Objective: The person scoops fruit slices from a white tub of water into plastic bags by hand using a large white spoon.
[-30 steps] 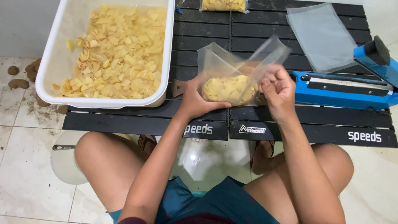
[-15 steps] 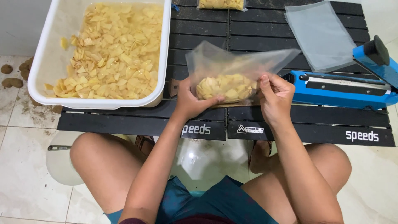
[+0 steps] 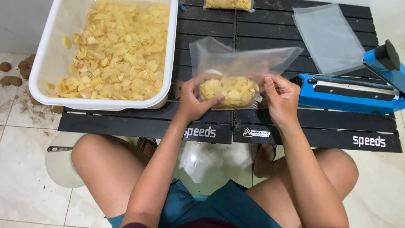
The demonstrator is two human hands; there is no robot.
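Both grips clamp the clear plastic bag (image 3: 236, 71) of pale yellow chips at mid-frame: left hand (image 3: 194, 101) on its lower left corner, right hand (image 3: 280, 99) on its right edge. Its long axis runs left-right over the black tabletop (image 3: 295, 122), mouth toward frame top, blue sealer (image 3: 350, 93) just right.

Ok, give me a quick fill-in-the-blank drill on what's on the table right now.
1. Both hands, the left hand and the right hand, hold a clear bag partly filled with pale yellow ____.
2. The big white tub of slices sits to the ____ of that bag.
3. The heat sealer beside the right hand is coloured ____.
4. An empty clear bag lies flat on the black slatted ____.

Missing words: slices; left; blue; table
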